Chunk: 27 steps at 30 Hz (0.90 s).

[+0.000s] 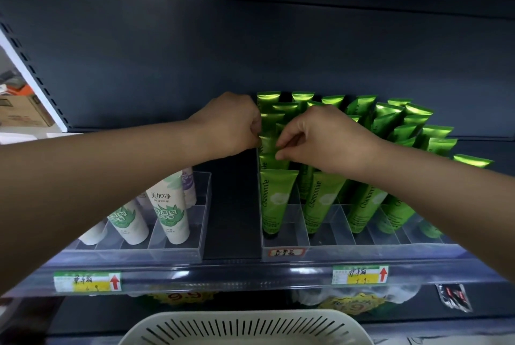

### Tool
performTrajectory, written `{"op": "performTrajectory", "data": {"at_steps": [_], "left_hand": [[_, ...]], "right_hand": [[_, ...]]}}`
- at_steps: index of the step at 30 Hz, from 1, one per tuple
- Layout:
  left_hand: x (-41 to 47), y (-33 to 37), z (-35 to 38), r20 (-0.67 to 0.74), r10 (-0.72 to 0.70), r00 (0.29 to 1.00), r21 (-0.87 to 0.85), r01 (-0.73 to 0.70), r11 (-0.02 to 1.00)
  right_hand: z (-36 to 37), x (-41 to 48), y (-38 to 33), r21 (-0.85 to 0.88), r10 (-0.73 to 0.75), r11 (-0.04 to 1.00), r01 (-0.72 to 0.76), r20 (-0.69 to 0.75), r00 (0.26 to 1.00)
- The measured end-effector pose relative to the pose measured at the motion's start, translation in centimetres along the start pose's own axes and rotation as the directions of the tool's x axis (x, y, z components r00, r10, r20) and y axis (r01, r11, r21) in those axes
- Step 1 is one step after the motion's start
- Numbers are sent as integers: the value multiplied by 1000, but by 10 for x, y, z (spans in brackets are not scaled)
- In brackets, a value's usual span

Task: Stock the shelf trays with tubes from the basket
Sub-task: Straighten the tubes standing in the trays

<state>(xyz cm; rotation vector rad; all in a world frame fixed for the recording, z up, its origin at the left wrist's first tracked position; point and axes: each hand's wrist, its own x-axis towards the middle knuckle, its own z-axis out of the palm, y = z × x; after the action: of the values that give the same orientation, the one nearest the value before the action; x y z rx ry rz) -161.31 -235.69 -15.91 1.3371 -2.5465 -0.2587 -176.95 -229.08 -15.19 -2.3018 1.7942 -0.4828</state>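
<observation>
I take the clear tray [284, 236] as my mark. Far to its left some white tubes [170, 205] stand in a second tray [178, 249], and a strip of bare shelf [231, 205] keeps the two trays apart. Below the clear tray, nearer to me, is the rim of the white basket [237, 328]; I see no tubes in the bit that shows. The left hand [234, 124] reaches in over the clear tray's left wall, fingers curled, tips pinching one side of a green tube [267, 145] in the leftmost row. The right hand [320, 138] comes from the other side, and its thumb and first finger pinch the flat top of what looks like the same tube. I think two hands are used so it slides straight into its slot and does not knock the tubes in front and behind. The tube is shiny green, flat and wide at the top; its lower end is hidden. Further right in the clear tray, the other green tubes [362, 202] fill the rows, caps down and leaning back, so the word Chamomile faces the shopper.
</observation>
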Motion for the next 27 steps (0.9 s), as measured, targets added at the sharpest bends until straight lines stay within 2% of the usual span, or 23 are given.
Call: {"op": "performTrajectory", "data": {"at_steps": [9,15,21,27], "left_hand": [[-2,-6,-5,59,-9,998,-4,9,1000],[0,-1,-6,38,44,998,-23,-43,999],[2,1,-5,9,100,995,-40,-100,994],[3,0,-4,-2,96,995,-25,-96,995]], "right_hand": [[-10,-9,7,61,22,998,-21,-14,1000],[-5,-9,6,57,20,998,-21,22,1000],[1,-7,5,114,37,993,-34,-22,999],[4,-9,5,136,22,991,-15,-48,999]]}}
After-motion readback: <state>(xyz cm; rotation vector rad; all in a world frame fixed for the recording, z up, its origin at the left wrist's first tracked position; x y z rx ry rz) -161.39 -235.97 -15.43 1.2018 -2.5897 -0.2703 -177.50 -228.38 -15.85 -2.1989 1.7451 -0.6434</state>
